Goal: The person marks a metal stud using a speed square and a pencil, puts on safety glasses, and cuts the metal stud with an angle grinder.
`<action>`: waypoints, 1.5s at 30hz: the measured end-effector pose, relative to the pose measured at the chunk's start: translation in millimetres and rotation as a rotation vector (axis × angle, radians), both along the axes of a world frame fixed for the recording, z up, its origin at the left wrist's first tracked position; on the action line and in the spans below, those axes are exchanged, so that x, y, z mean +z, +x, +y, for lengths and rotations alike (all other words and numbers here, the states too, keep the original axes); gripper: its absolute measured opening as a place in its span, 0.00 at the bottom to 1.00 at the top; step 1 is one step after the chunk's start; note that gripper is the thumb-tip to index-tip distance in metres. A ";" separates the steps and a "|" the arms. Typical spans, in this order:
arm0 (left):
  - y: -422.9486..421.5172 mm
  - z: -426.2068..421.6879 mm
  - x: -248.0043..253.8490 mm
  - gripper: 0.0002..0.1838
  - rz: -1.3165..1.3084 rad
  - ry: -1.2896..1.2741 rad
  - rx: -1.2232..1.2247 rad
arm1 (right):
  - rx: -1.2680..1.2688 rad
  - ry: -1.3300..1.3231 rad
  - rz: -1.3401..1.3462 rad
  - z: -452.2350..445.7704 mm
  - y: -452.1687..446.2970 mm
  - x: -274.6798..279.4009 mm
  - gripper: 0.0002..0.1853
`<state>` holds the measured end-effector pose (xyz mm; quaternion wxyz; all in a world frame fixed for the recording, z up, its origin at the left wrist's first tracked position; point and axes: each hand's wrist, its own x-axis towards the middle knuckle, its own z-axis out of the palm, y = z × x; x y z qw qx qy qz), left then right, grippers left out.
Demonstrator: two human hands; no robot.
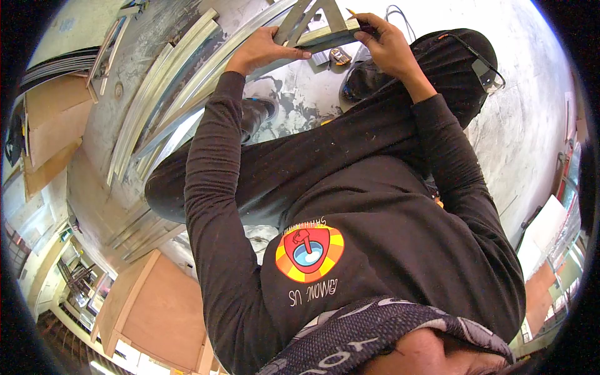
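Note:
A grey metal speed square [340, 19] with a triangular cut-out lies across a pale wooden strip [324, 31], at the top middle of the head view. My left hand [262, 51] is closed around the square's near edge and the strip, its thumb stretched along the dark edge. At the strip's right end is my right hand [389, 47], its fingers pinched on a thin pencil [352, 13] whose pointed end shows above the square. My right thumb rests near the strip's end. Just below, a tape measure [340, 57] sits on the floor.
Several long strips [159, 94] lie on the stained floor to the left. Brown panels [59, 125] lean further left. A wooden box-like cabinet [164, 312] stands at lower left. My bent legs [300, 150] lie below the hands; a dark shoe [362, 80] is near the tape measure.

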<state>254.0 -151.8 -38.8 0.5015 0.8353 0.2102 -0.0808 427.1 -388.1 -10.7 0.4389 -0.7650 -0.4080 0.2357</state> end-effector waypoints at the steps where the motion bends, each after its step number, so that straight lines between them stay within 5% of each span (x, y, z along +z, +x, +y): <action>1: 0.1 0.2 -0.4 0.44 0.002 0.005 -0.001 | 0.000 0.002 0.004 0.1 0.1 -0.6 0.18; 20: -2.3 -7.5 -4.0 0.41 -0.070 -0.035 0.052 | -0.075 0.119 -0.172 -4.3 -1.1 5.6 0.20; 22: -3.0 -9.3 -8.0 0.39 -0.074 0.014 0.065 | -0.154 0.211 -0.404 -10.8 0.5 14.9 0.17; 29: -9.4 -36.1 4.9 0.28 -0.148 0.435 0.250 | -0.090 0.186 -0.397 -25.1 -29.0 32.2 0.14; 45: -14.1 -45.6 -5.2 0.24 -0.475 0.628 0.321 | -0.043 0.141 -0.481 -16.3 -34.2 22.5 0.12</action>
